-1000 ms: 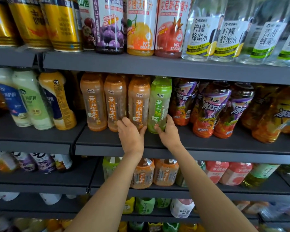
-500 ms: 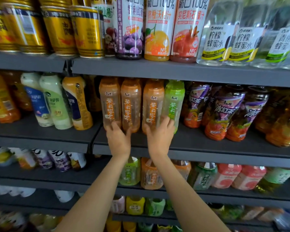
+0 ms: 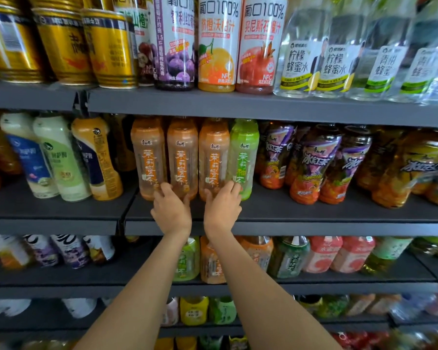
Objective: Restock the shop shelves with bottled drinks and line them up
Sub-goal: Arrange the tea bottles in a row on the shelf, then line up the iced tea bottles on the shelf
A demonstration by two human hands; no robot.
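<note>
Both hands slid left: left hand (image 3: pixel 171 210) and right hand (image 3: pixel 221 209), fingers straight, press full, slippery orange bottles' (image 3: pixel 182 157) bases.

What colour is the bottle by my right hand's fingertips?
Light green bottle, with a green label strip; the head view shows it.

Three orange tea bottles (image 3: pixel 182 157) upright beside one green bottle (image 3: pixel 243 157); touching, aligned.
</note>
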